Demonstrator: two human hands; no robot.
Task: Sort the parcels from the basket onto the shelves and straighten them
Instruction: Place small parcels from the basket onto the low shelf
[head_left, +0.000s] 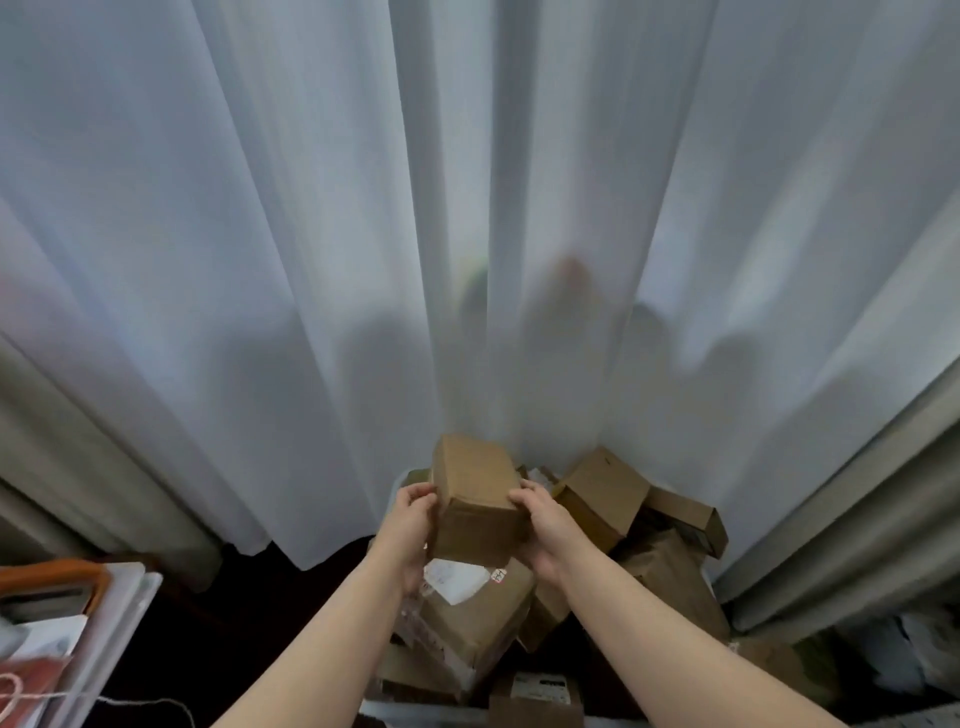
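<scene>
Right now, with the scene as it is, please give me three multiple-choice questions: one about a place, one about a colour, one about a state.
1. Where is the held box?
A) on a shelf
B) above the pile of parcels
C) on the bare floor

2. What colour is the curtain behind it?
A) red
B) black
C) white

3. How is the box held?
A) by one hand only
B) by both hands
C) by nothing, it lies free

Answers:
1 B, the pile shows directly under it.
2 C, pale white folds fill the background.
3 B, the left hand and right hand grip its opposite sides.
</scene>
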